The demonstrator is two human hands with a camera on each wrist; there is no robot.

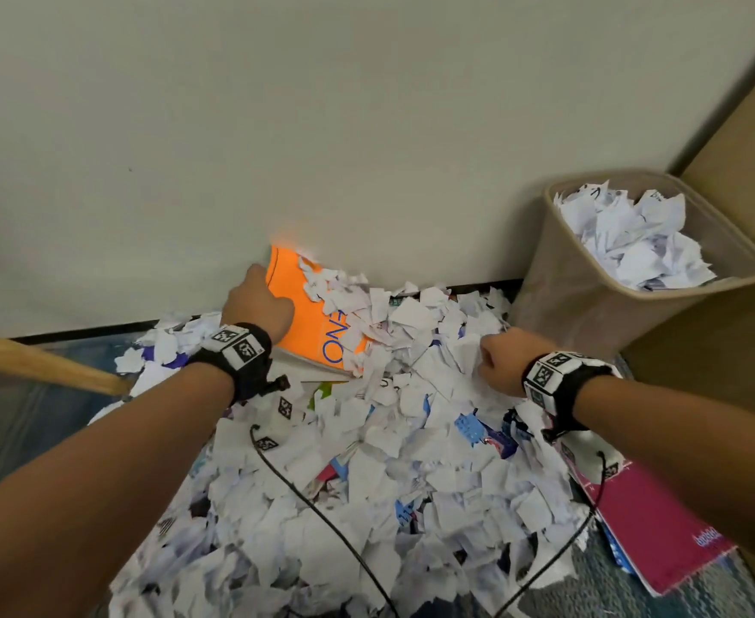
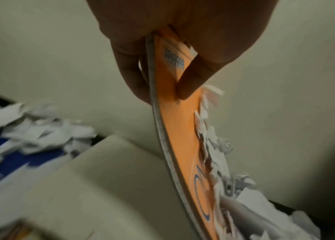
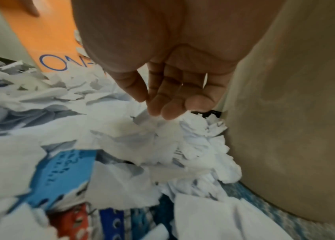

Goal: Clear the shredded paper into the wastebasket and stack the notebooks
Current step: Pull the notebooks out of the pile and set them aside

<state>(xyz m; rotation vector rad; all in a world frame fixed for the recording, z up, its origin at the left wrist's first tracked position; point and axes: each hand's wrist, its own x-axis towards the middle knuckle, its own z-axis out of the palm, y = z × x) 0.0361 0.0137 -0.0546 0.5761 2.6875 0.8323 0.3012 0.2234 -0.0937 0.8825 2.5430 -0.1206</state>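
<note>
My left hand (image 1: 257,305) grips the top edge of an orange notebook (image 1: 309,314), thumb on the cover, fingers behind. The notebook (image 2: 174,129) stands tilted up by the wall, with torn scraps clinging to its right side. Shredded white paper (image 1: 367,461) covers the floor in a wide pile. My right hand (image 1: 500,359) hovers low over the pile beside the tan wastebasket (image 1: 589,305). The right hand's fingers (image 3: 162,107) are loosely curved, tips brushing scraps, holding nothing. A magenta notebook (image 1: 661,528) lies at the right, and a blue notebook (image 3: 65,175) is half buried.
The wastebasket (image 3: 296,113) stands in the corner, heaped with crumpled paper (image 1: 634,238). A wooden leg (image 1: 32,359) crosses at the left. Two black cables (image 1: 322,519) trail over the pile. A pale sheet (image 2: 100,178) lies under the orange notebook. The wall is close ahead.
</note>
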